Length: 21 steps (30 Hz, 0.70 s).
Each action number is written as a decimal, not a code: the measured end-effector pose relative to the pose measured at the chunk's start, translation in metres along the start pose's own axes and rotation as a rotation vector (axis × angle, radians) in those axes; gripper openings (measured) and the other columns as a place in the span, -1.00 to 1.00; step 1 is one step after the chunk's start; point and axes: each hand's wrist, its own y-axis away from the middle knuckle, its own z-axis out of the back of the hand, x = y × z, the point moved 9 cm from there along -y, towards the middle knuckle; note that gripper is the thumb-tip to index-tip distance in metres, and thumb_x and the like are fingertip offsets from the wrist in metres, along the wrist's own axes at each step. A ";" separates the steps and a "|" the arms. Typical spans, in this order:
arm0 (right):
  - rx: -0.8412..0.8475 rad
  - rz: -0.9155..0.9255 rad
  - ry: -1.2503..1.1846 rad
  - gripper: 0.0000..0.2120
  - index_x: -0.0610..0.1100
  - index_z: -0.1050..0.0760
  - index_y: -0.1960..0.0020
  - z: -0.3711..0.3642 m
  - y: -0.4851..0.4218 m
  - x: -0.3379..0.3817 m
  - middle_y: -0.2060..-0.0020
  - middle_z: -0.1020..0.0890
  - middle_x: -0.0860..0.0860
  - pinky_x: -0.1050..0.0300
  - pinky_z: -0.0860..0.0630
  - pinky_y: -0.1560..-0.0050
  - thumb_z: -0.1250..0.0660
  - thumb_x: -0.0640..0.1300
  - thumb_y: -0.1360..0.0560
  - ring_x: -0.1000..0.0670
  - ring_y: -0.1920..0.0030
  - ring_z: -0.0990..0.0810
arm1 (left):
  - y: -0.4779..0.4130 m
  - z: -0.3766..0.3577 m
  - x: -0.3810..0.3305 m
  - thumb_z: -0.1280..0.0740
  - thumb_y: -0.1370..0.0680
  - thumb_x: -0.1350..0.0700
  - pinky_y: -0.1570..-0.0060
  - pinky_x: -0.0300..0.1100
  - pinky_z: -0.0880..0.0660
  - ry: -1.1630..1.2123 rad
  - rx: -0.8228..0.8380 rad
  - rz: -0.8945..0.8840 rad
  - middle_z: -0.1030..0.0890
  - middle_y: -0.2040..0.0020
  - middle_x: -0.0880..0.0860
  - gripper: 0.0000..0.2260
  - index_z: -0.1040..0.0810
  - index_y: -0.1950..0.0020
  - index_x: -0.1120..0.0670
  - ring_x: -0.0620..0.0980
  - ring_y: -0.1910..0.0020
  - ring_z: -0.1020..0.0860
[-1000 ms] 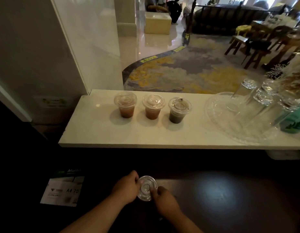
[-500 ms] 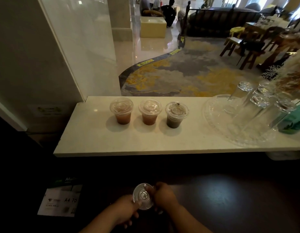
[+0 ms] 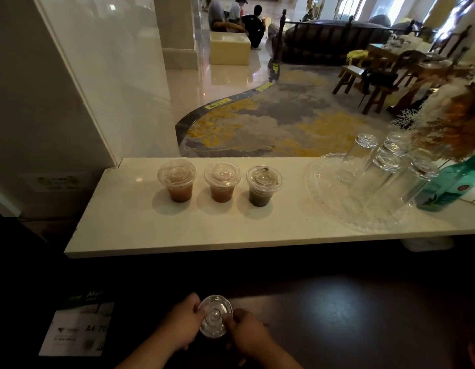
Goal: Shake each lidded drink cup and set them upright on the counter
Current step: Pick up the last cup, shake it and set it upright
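Note:
Three lidded plastic cups stand upright in a row on the white counter (image 3: pixel 140 225): a light-brown drink (image 3: pixel 177 180) at the left, a second light-brown drink (image 3: pixel 222 181) in the middle, and a dark drink (image 3: pixel 263 185) at the right. Low in front, over the dark lower surface, my left hand (image 3: pixel 181 324) and my right hand (image 3: pixel 246 332) both grip a fourth cup, of which I see only the clear lid (image 3: pixel 214 318). Its body and contents are hidden by my fingers and the dark.
A clear glass tray (image 3: pixel 327 195) with several upturned glasses (image 3: pixel 385 166) sits on the counter's right part, next to a teal bottle (image 3: pixel 449 187) and dried flowers (image 3: pixel 455 121). A paper ream package (image 3: pixel 76 328) lies at the lower left. A white wall panel (image 3: pixel 79 81) bounds the counter's left.
The cup in my two hands moved down and a little left, then back up. The three cups on the counter stayed put; the view tilted.

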 end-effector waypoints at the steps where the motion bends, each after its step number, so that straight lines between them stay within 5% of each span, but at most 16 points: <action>1: -0.008 0.004 -0.003 -0.76 0.14 -0.47 0.15 0.000 -0.001 0.002 0.34 -0.64 0.07 0.26 -0.58 0.39 -0.20 0.18 -0.64 0.16 0.41 -0.64 | 0.000 -0.002 0.001 -0.24 -0.68 -0.12 0.54 -0.26 -0.46 0.007 0.020 0.012 -0.61 0.21 0.05 -0.76 -0.44 -0.03 0.05 -0.05 0.44 -0.54; 6: -0.069 0.014 0.059 -0.72 0.07 -0.51 0.17 0.009 -0.014 0.011 0.12 -0.67 0.01 0.16 -0.56 0.15 -0.21 0.16 -0.64 0.04 0.13 -0.67 | 0.007 -0.017 0.010 -0.23 -0.69 -0.12 0.49 -0.27 -0.46 0.062 0.132 0.094 -0.70 0.15 0.04 -0.82 -0.50 -0.09 -0.04 -0.08 0.48 -0.57; 10: -0.028 -0.023 0.070 -0.77 -0.03 -0.50 -0.01 0.011 -0.023 0.017 0.19 -0.65 0.00 0.18 -0.50 0.62 -0.24 0.12 -0.63 0.08 0.48 -0.58 | 0.008 -0.029 0.020 -0.34 -0.65 -0.10 0.39 -0.21 -0.50 0.148 0.195 0.118 -0.73 0.21 0.06 -0.84 -0.58 -0.08 -0.03 -0.06 0.51 -0.57; 14: -0.046 -0.049 0.052 -0.69 -0.08 -0.48 -0.03 0.015 -0.020 0.015 0.28 -0.63 0.02 0.20 -0.47 0.67 -0.28 0.18 -0.60 0.10 0.61 -0.52 | 0.015 -0.021 0.012 -0.37 -0.62 -0.14 0.49 -0.27 -0.47 0.089 0.176 0.115 -0.70 0.19 0.01 -0.80 -0.57 -0.05 -0.03 -0.11 0.51 -0.56; 17: -0.068 -0.079 -0.031 -0.58 -0.11 -0.43 -0.10 0.014 -0.012 0.007 0.18 -0.67 -0.02 0.14 -0.57 0.55 -0.23 0.26 -0.60 0.06 0.54 -0.60 | 0.014 -0.003 0.010 -0.41 -0.54 -0.23 0.48 -0.24 -0.52 0.017 0.074 0.112 -0.67 0.15 0.03 -0.67 -0.52 -0.06 0.01 -0.07 0.43 -0.59; 21: -0.066 -0.055 0.034 -0.63 0.02 -0.42 0.03 0.014 0.003 -0.001 0.05 -0.66 0.03 0.11 -0.61 -0.01 -0.25 0.34 -0.54 -0.01 0.04 -0.68 | 0.007 0.009 0.005 -0.30 -0.59 -0.28 0.44 -0.21 -0.57 -0.003 -0.044 0.071 -0.64 0.15 0.01 -0.70 -0.49 -0.02 -0.05 -0.05 0.32 -0.61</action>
